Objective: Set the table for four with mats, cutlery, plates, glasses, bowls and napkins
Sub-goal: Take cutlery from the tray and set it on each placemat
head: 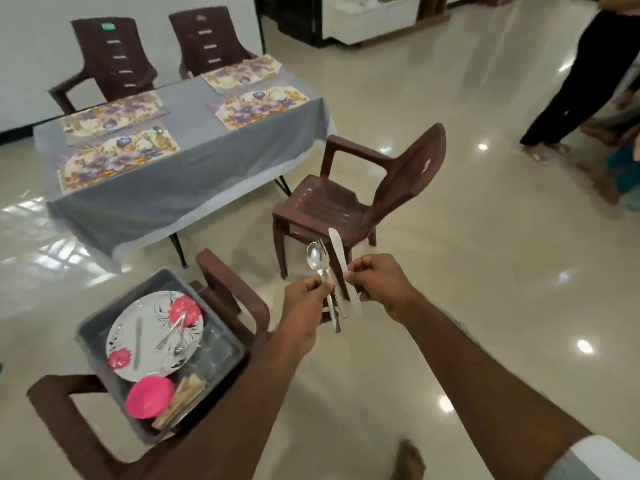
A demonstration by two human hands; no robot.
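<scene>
My left hand [304,303] pinches the handles of a spoon [316,257] and a fork [322,244] in front of me. My right hand [377,285] pinches a table knife [337,252], its blade pointing up. The table [180,178] under a grey cloth stands at the upper left, carrying several floral mats [117,157]. On the near-left mat lies some cutlery [154,133]. A grey tub [221,337] on a chair at lower left holds a flowered plate [152,337] with cutlery on it, a pink bowl [149,397], glasses [214,351] and napkins [183,398].
Two brown plastic chairs [114,57] stand behind the table, another chair [363,199] stands ahead of my hands, turned sideways. The tub's chair [69,420] is at lower left. A person's legs [581,81] are at the upper right on the glossy floor.
</scene>
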